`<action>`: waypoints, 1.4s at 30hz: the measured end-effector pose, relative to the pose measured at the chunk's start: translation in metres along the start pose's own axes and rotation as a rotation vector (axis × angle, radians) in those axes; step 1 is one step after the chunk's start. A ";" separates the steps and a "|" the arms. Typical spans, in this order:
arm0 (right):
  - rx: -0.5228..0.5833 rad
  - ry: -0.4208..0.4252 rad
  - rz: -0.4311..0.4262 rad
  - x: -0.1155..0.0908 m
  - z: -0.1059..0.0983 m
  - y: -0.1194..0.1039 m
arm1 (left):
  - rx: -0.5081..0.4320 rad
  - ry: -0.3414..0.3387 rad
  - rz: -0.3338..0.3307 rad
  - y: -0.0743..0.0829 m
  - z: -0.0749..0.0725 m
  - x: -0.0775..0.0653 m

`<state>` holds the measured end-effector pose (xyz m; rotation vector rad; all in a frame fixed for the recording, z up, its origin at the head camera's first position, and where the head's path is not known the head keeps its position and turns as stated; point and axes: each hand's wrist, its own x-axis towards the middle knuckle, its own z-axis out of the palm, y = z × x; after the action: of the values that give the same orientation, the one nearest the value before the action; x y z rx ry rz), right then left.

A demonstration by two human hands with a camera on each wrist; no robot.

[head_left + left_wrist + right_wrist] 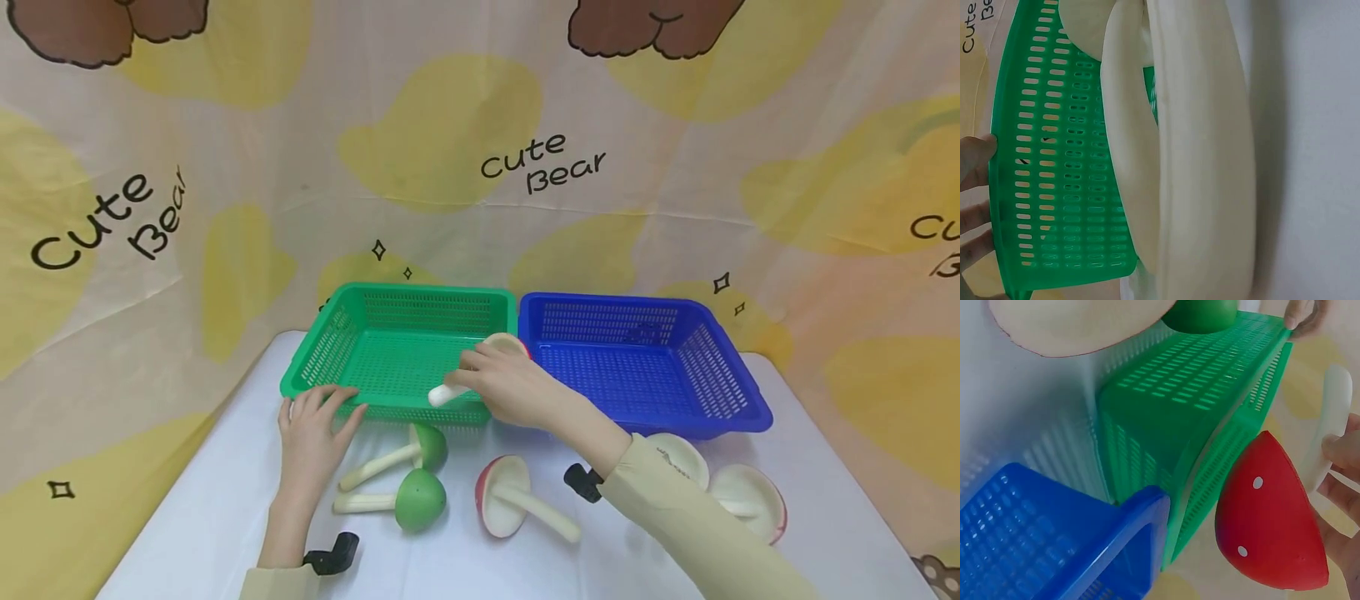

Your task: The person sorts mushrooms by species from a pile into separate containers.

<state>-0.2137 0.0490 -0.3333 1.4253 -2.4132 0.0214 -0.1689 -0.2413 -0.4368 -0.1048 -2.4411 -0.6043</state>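
Note:
My right hand point(498, 387) pinches a red-capped toy mushroom point(1269, 519) by its white stem point(1333, 409). The cap has white spots and hangs over the right end of the green basket point(400, 412). My left hand point(311, 437) rests at the basket's front left corner, fingertips on the rim. Between my wrists, two green-capped toy mushrooms point(422, 500) lie on the table with pale stems pointing left. A red-capped mushroom point(504, 498) lies right of them, its pale underside showing. Further right, partly behind my sleeve, lie more pale-undersided mushrooms point(752, 500).
A blue basket point(723, 421) stands against the green one's right side. Both are on a white-covered table point(217, 467) before a patterned cloth backdrop point(450, 133). Black wrist mounts point(335, 554) stick out from both wrists.

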 end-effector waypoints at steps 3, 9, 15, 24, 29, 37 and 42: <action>0.005 -0.020 -0.005 0.011 0.006 0.002 | 0.004 0.004 0.003 -0.001 -0.001 -0.001; -0.068 -0.021 -0.004 0.029 0.022 0.007 | 0.005 0.017 0.012 -0.002 0.000 -0.001; -0.046 -0.095 0.019 0.045 0.040 0.008 | 0.004 0.030 0.019 -0.002 0.000 -0.001; 0.033 -0.208 0.111 0.060 0.058 0.017 | 0.008 0.016 0.011 -0.003 0.000 0.000; 0.118 -0.316 0.185 0.067 0.071 0.025 | 0.006 0.012 0.002 -0.002 -0.001 0.001; 0.150 -0.415 0.242 0.073 0.087 0.027 | 0.004 0.012 0.001 0.001 0.000 0.001; 0.133 -0.448 0.240 0.074 0.094 0.026 | -0.004 0.013 0.007 0.001 0.001 0.001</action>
<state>-0.2947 -0.0182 -0.3961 1.2935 -2.9906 -0.0911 -0.1703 -0.2402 -0.4364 -0.1100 -2.4257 -0.6054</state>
